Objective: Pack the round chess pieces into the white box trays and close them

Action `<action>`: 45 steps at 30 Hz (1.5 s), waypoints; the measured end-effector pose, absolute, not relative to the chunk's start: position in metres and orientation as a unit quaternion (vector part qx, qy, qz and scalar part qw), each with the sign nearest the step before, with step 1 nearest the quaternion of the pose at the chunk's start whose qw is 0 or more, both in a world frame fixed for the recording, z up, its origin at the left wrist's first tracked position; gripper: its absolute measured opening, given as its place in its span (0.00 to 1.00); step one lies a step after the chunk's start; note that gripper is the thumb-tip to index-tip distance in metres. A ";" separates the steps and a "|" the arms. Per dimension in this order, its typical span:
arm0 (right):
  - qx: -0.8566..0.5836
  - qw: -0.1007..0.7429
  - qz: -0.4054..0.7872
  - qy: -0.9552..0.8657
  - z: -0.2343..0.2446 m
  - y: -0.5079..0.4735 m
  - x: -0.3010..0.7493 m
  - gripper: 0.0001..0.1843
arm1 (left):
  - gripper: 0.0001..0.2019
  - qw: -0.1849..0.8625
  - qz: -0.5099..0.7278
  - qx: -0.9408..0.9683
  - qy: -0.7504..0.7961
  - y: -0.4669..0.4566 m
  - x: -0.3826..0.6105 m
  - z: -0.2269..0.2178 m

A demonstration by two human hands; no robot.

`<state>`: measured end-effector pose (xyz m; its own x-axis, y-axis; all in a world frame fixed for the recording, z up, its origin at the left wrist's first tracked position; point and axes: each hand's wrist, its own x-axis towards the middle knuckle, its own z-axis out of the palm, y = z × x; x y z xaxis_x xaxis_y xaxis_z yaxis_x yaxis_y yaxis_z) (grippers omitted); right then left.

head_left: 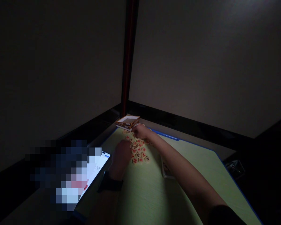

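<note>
Several round Chinese chess pieces (140,153), pale with red or dark characters, lie in a cluster on the green table (142,193). My left hand (122,153), dark and blurred, is at the cluster's left edge, with a dark band (111,182) on its wrist. Its fingers are hidden from me. Beyond it, my right hand (141,131) reaches down to the far pieces, just in front of an open box (128,121). The right fingers are curled and pressed together; whatever they hold is hidden.
A lit phone screen (97,168) stands out at the left, partly pixelated. Under my right forearm, a pale-edged tray (167,176) is partly covered. A blue strip (166,135) runs along the table's far edge. Dark-trimmed walls meet behind the box.
</note>
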<state>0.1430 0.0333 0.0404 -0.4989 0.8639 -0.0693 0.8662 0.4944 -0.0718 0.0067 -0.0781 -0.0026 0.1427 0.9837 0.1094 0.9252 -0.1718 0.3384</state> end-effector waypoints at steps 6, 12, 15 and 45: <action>0.501 0.023 -0.017 0.865 0.042 0.024 0.147 0.10 | 0.13 0.090 0.163 0.755 0.629 -0.084 0.009 0.001; 0.490 0.051 -0.034 0.870 0.048 0.018 0.145 0.08 | 0.10 0.068 0.110 0.757 0.640 -0.083 0.009 0.005; 0.479 0.023 -0.041 0.877 0.068 0.015 0.158 0.06 | 0.13 0.033 0.091 0.774 0.626 -0.082 0.009 0.002; 0.579 -0.477 -0.375 0.545 0.004 -0.228 0.287 0.16 | 0.11 0.037 0.390 0.902 0.180 -0.178 0.092 -0.016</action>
<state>0.2867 -0.2281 0.0042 0.1255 0.9884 0.0857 0.2738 0.0485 -0.9606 0.0921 -0.1778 -0.0161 0.6312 0.3549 0.6897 0.2965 -0.9320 0.2083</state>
